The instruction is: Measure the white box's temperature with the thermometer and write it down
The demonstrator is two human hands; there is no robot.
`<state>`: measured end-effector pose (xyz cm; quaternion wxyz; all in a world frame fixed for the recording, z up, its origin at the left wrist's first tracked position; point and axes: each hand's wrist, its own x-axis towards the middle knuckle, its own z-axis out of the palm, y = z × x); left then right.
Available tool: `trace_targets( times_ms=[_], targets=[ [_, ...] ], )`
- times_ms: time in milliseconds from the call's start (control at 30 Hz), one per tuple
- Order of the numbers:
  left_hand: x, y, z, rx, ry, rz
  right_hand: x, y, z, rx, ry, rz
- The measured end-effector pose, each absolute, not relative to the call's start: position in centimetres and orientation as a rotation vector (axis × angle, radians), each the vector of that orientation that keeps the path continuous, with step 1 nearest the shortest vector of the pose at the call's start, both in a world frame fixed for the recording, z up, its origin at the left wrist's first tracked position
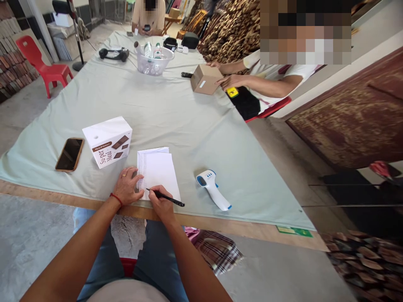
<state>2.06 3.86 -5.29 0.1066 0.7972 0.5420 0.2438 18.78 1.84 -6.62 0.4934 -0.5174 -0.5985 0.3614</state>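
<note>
A white sheet of paper (160,170) lies near the table's front edge, with rows of small marks down its left side. On that left edge rests my left hand (127,186), fingers spread and pressing down, holding nothing. My right hand (162,204) grips a black pen (171,199), its tip pointing left close to the written column. Behind my left hand stands a white box (108,140) printed with brown bars. To the right of the paper lies a white and blue infrared thermometer (214,188).
A smartphone (69,154) lies at the left on the pale green tablecloth (170,113). Farther back are a clear basin (151,65) of bottles and a black headset (113,53). At the right a seated person holds a cardboard box (206,79); another person sits at the far end.
</note>
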Motion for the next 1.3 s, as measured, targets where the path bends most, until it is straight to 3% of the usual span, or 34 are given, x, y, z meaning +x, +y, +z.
trace_targets(
  times_ms=[1300],
  targets=[
    [2.05, 3.90, -5.40, 2.328, 1.580, 0.745, 18.72, 1.75, -6.67, -1.283, -1.435, 0.841]
  ],
)
